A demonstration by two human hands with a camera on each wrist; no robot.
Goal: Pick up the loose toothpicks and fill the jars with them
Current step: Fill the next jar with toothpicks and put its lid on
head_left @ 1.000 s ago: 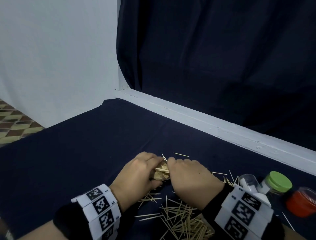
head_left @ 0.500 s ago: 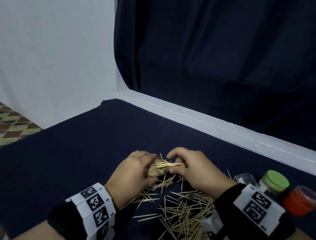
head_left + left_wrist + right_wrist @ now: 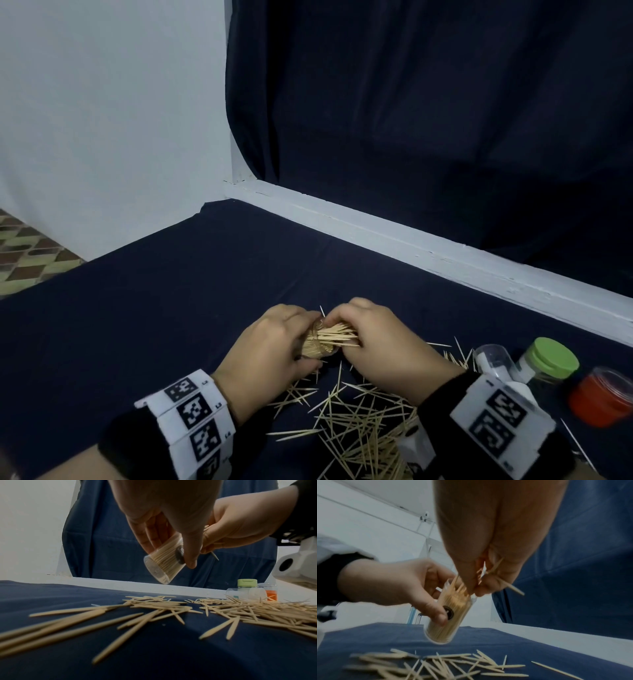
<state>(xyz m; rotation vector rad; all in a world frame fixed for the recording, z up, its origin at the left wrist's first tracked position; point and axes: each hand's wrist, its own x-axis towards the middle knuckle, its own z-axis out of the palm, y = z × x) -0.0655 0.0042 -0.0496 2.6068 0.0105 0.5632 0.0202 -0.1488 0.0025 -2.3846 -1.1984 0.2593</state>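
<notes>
My left hand (image 3: 274, 346) grips a small clear jar (image 3: 317, 346) packed with toothpicks, held tilted above the dark blue cloth; the jar (image 3: 164, 562) shows between thumb and fingers in the left wrist view. My right hand (image 3: 373, 339) pinches a bunch of toothpicks (image 3: 337, 335) whose ends sit in the jar's mouth (image 3: 453, 588). Loose toothpicks (image 3: 359, 425) lie scattered on the cloth below both hands. An empty clear jar (image 3: 493, 358) lies on its side at the right.
A green-lidded jar (image 3: 548, 359) and a red-lidded jar (image 3: 606, 394) stand at the right, near the empty one. A white ledge (image 3: 445, 250) runs along the back of the cloth-covered table (image 3: 171, 308), with a dark curtain behind it.
The right hand has pushed its bunch of toothpicks further into the jar held by the left hand. Both hands have stayed close together above the pile.
</notes>
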